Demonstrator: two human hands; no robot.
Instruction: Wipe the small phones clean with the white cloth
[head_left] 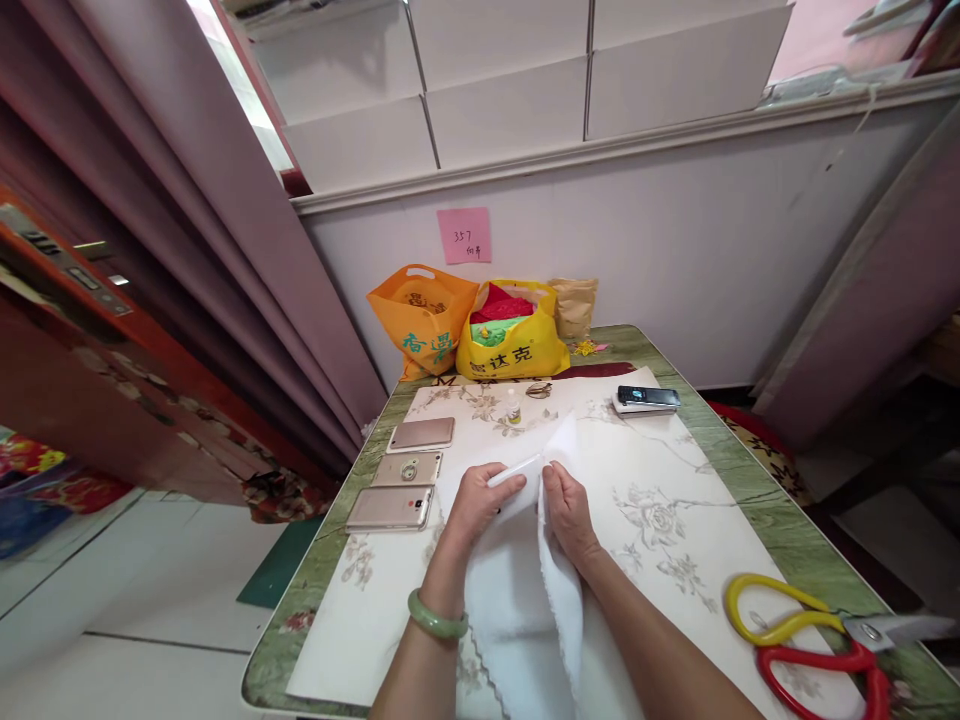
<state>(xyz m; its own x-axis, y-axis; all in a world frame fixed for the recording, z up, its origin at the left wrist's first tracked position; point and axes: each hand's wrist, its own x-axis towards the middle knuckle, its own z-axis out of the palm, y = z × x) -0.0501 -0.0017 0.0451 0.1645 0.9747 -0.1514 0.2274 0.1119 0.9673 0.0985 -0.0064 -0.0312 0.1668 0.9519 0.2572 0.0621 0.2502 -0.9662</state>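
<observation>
A white cloth [525, 600] lies on the floral table cover [675, 500] in front of me. My left hand [480, 500], with a green bangle on its wrist, pinches a folded edge of the cloth. Beside it my right hand [568, 512] grips another fold of the same cloth, and a raised ridge of fabric runs between the two hands toward me.
Three phones [409, 470] lie in a column at the left. A dark phone on a white one [646, 399] sits at the far right. Yellow and red scissors [810, 630] rest near right. Orange [421, 320] and yellow [511, 335] bags stand against the wall, with a small bottle [513, 405] in front.
</observation>
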